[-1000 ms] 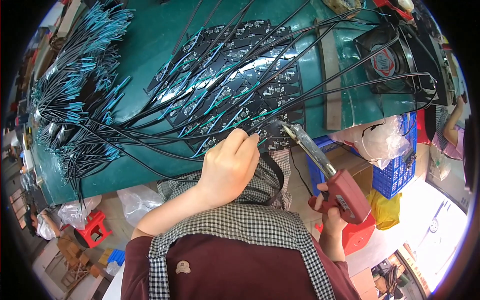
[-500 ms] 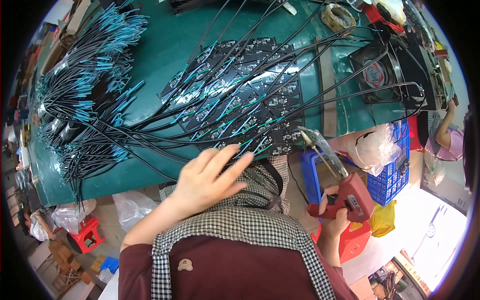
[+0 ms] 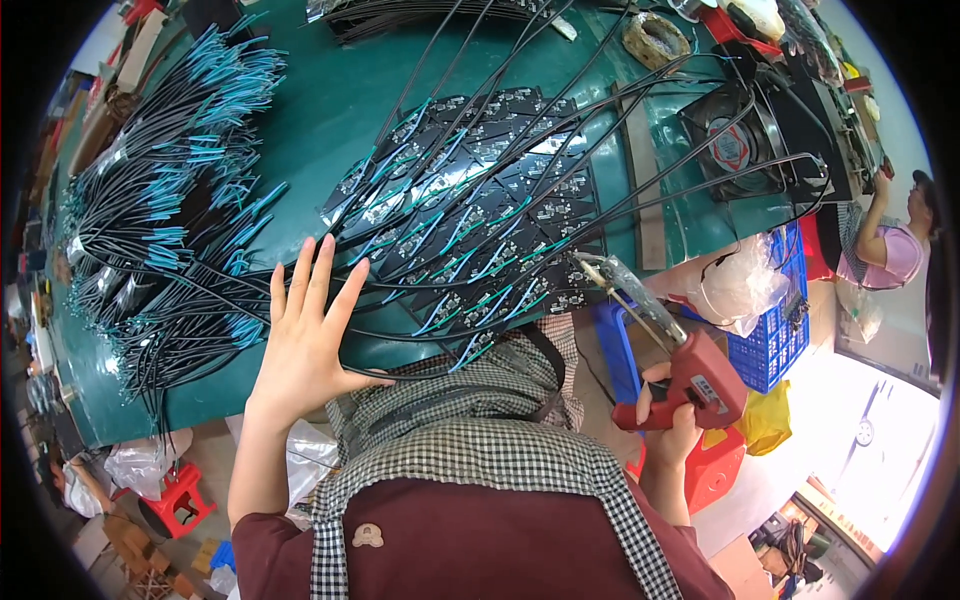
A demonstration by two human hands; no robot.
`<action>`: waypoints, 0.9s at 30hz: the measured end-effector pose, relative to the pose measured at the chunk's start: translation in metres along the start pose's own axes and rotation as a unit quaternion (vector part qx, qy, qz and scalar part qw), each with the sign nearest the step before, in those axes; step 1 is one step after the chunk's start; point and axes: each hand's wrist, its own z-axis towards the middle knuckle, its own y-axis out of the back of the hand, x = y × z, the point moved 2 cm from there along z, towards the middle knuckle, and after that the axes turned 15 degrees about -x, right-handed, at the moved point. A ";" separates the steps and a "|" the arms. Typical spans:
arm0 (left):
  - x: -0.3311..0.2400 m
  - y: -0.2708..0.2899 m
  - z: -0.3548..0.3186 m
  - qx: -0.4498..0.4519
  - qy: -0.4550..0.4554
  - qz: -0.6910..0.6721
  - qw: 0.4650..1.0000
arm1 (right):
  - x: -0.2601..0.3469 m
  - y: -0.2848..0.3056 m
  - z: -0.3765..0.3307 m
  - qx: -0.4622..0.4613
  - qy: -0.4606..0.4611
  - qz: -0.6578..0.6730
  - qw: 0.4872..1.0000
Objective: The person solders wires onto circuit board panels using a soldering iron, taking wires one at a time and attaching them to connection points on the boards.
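Observation:
My left hand (image 3: 312, 345) lies with its fingers spread over the black cables (image 3: 395, 290) at the near edge of the green-topped table (image 3: 330, 90). My right hand (image 3: 675, 425) grips a dark red soldering gun (image 3: 708, 382), its long metal tip pointing up-left toward the boards. Black circuit boards (image 3: 550, 215) lie side by side in a sheet at mid-table, with blue and green wire ends of the cables laid across them. One cable with a blue and a green end runs past my left thumb, over the table edge.
A thick bundle of black cables with blue ends (image 3: 180, 190) covers the table's left. At the right stand a square fan (image 3: 735, 148), a flat bar (image 3: 640, 170) and a round dish (image 3: 655, 42). Blue crates (image 3: 765, 345) stand below; another person (image 3: 880, 240) is far right.
My left hand has moved left from the boards' near edge onto the cables, its fingers spreading wider. A cable's coloured ends now lie nearer me. The soldering gun stays almost in place.

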 end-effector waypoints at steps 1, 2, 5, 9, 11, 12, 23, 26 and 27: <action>0.001 -0.001 0.001 0.008 -0.003 -0.008 1.000 | 0.000 0.000 -0.002 -0.011 -0.021 0.019 1.000; 0.003 -0.003 0.001 0.008 -0.004 -0.011 1.000 | 0.000 0.000 -0.003 -0.021 -0.041 0.038 0.998; 0.015 -0.007 -0.002 -0.012 0.002 0.016 1.000 | 0.000 -0.004 -0.007 -0.047 -0.059 0.017 0.997; 0.024 -0.006 0.000 -0.064 0.041 0.036 0.996 | -0.001 -0.006 -0.006 -0.050 -0.085 0.012 0.995; 0.026 -0.007 0.000 -0.029 0.038 0.051 0.998 | -0.004 -0.004 -0.006 -0.060 -0.097 0.005 0.993; 0.026 -0.008 0.002 -0.030 0.033 0.049 0.998 | -0.005 -0.004 -0.004 -0.060 -0.100 0.003 0.993; 0.037 -0.012 0.003 -0.089 -0.033 0.024 0.995 | -0.008 -0.010 0.007 -0.050 -0.103 -0.004 0.993; 0.033 -0.008 0.019 -0.091 -0.010 0.022 0.996 | -0.006 -0.009 0.009 -0.044 -0.092 -0.008 0.995; 0.035 -0.009 0.020 -0.091 0.016 0.022 0.995 | -0.006 -0.009 0.007 -0.039 -0.090 -0.002 0.995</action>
